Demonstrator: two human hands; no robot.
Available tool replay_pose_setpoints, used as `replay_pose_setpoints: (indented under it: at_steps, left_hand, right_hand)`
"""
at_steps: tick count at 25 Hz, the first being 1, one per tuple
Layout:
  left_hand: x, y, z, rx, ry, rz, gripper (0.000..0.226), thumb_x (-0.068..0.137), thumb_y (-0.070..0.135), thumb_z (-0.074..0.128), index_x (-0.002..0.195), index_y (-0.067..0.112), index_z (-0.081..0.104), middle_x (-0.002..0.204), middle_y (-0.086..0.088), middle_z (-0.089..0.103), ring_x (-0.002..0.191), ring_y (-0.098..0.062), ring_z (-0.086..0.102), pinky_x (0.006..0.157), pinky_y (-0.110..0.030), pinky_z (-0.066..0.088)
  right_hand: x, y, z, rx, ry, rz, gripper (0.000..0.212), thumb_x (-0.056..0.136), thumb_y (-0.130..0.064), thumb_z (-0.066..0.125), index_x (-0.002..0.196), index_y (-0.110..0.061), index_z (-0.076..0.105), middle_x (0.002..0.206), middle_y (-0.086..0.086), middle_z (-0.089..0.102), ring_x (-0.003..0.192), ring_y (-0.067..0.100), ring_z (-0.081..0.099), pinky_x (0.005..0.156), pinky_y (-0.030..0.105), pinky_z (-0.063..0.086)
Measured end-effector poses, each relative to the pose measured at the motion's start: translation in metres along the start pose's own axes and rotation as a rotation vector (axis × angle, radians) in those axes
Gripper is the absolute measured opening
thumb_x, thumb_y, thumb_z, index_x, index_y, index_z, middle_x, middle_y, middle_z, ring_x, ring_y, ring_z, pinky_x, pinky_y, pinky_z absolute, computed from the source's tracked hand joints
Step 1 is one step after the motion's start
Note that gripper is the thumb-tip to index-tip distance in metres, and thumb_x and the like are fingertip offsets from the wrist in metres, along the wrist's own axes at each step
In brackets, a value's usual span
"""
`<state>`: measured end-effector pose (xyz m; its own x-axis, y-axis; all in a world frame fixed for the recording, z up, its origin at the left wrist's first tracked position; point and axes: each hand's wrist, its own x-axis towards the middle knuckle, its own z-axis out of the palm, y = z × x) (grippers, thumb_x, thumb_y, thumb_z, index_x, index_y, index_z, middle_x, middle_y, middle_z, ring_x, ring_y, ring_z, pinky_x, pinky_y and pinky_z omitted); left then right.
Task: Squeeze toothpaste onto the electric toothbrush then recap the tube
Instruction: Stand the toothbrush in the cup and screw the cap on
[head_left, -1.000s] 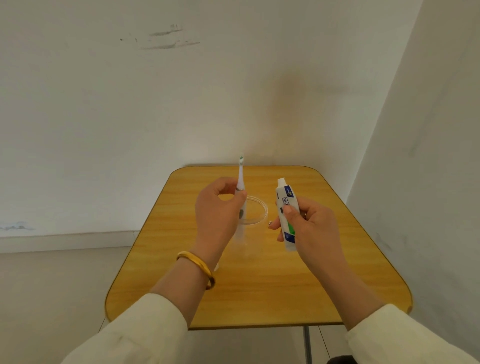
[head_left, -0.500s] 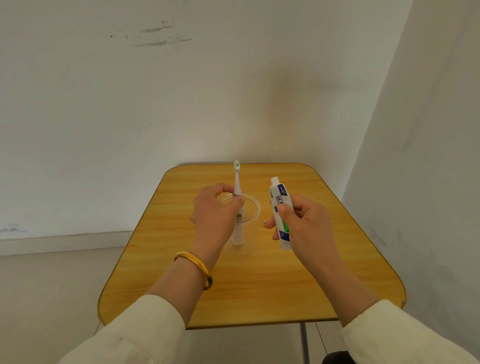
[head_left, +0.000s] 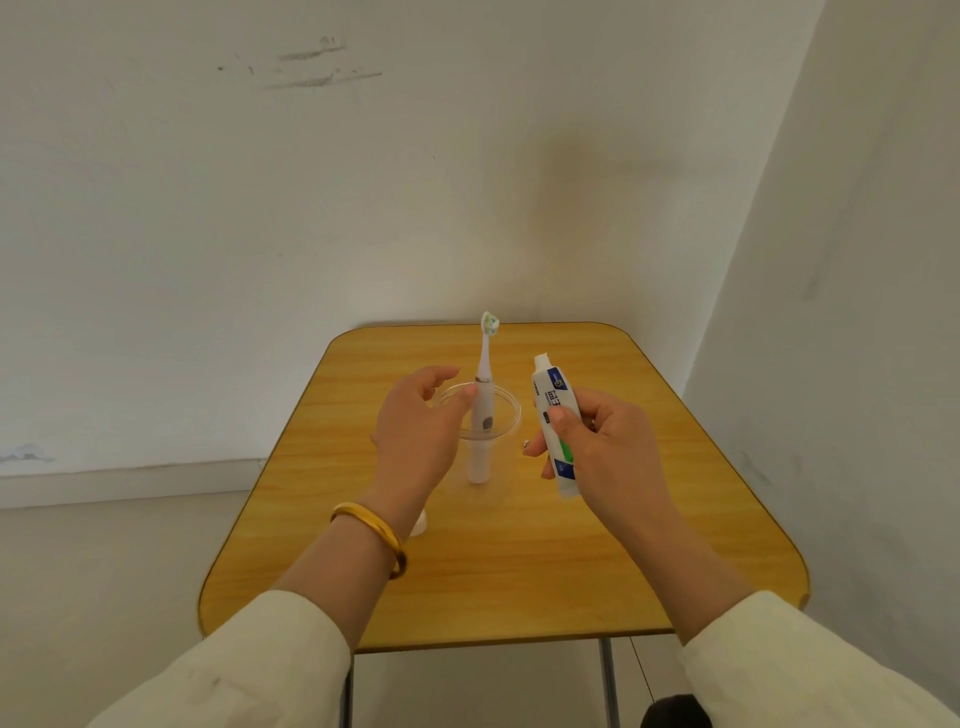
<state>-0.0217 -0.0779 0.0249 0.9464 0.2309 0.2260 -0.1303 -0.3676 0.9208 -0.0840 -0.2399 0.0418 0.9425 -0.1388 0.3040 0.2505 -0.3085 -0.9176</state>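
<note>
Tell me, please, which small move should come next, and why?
Probably the left hand should reach for the small white piece beside its wrist, which is likely the cap. The toothbrush stands in the clear cup, the left hand is open, and the right hand holds the tube.

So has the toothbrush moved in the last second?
Yes. The toothbrush has gone down into the clear cup and stands there, and the left hand has opened off it.

1 toothbrush (head_left: 483, 410), 1 toothpaste tube (head_left: 555, 415), 1 clear cup (head_left: 511, 415), 1 table (head_left: 519, 561), 2 hands.
</note>
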Motion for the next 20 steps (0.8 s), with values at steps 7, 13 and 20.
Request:
replay_pose_setpoints:
  at_steps: [7, 13, 20]
  left_hand:
    - [-0.001, -0.015, -0.035, -0.018, 0.053, 0.021, 0.020, 0.095, 0.033, 0.053, 0.103, 0.025, 0.069, 0.097, 0.012, 0.067, 0.091, -0.004, 0.060, 0.071, -0.024, 0.047]
    - [-0.005, -0.035, -0.063, 0.368, -0.180, -0.036, 0.007, 0.087, 0.020, 0.063, 0.087, 0.024, 0.069, 0.086, 0.007, 0.067, 0.079, -0.010, 0.062, 0.058, -0.022, 0.042]
    - [-0.020, -0.053, -0.057, 0.600, -0.429, -0.049, 0.024, 0.070, 0.038, 0.080, 0.089, 0.033, 0.067, 0.089, 0.012, 0.066, 0.080, -0.004, 0.060, 0.059, -0.020, 0.044]
  right_hand:
    - [-0.001, 0.001, 0.000, 0.006, -0.007, 0.027, 0.027, 0.100, -0.017, 0.052, 0.087, -0.038, 0.063, 0.068, -0.002, 0.076, 0.044, 0.008, 0.061, 0.046, 0.022, 0.053]
    - [-0.002, 0.000, 0.000, 0.014, -0.001, 0.016, 0.029, 0.099, -0.015, 0.052, 0.086, -0.039, 0.064, 0.066, 0.003, 0.076, 0.044, 0.010, 0.062, 0.047, 0.023, 0.054]
    - [-0.005, 0.002, -0.002, 0.027, -0.038, 0.016, 0.025, 0.098, -0.017, 0.054, 0.087, -0.035, 0.067, 0.067, 0.004, 0.075, 0.047, 0.012, 0.063, 0.048, 0.021, 0.055]
